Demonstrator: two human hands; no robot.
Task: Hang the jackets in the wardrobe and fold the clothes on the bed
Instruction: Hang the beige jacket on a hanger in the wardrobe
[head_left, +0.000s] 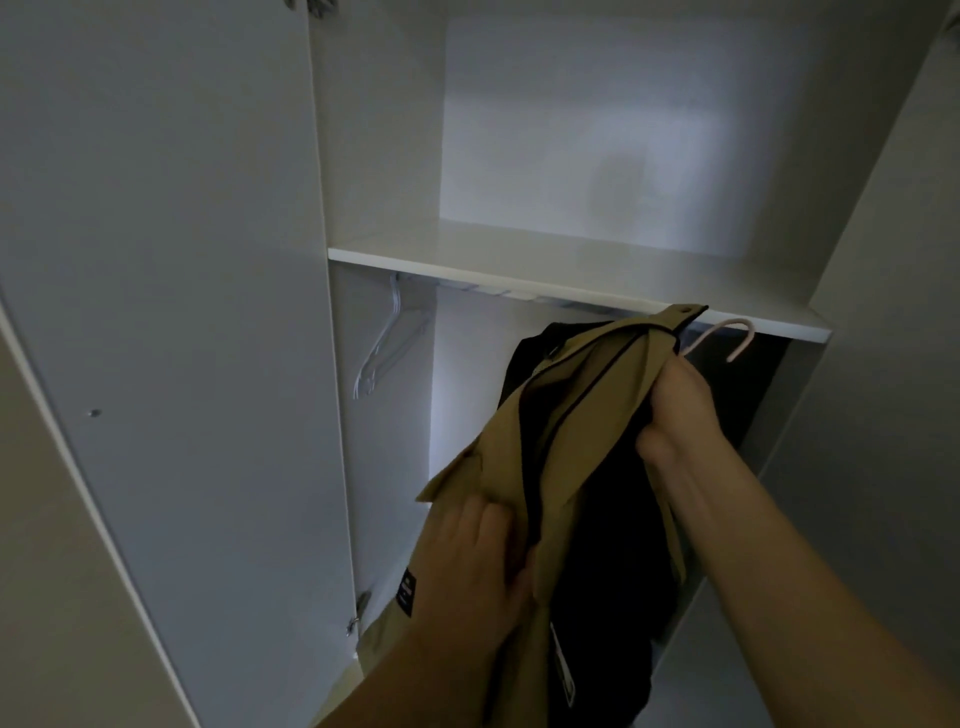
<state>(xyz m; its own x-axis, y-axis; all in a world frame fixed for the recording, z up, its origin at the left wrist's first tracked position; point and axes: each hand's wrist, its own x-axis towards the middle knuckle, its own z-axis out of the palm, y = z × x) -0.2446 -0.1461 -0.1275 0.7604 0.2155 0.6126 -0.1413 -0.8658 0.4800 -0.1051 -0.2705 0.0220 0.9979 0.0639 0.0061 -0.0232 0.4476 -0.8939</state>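
Note:
A tan jacket (571, 405) with a black lining sits on a pink hanger (727, 338), lifted up inside the open white wardrobe (374, 156). The hanger's hook is just below the front edge of the shelf (519, 265), apart from the rail (519, 293). My right hand (680, 415) grips the jacket's collar at the neck of the hanger. My left hand (478, 566) holds the jacket's front lower down, fingers curled into the cloth. A dark garment (535, 353) hangs behind the tan jacket.
Empty pale hangers (387, 343) hang at the left end of the rail. The wardrobe door (156, 312) stands open on the left, and a side panel (883, 312) rises on the right. The upper compartment above the shelf holds nothing visible.

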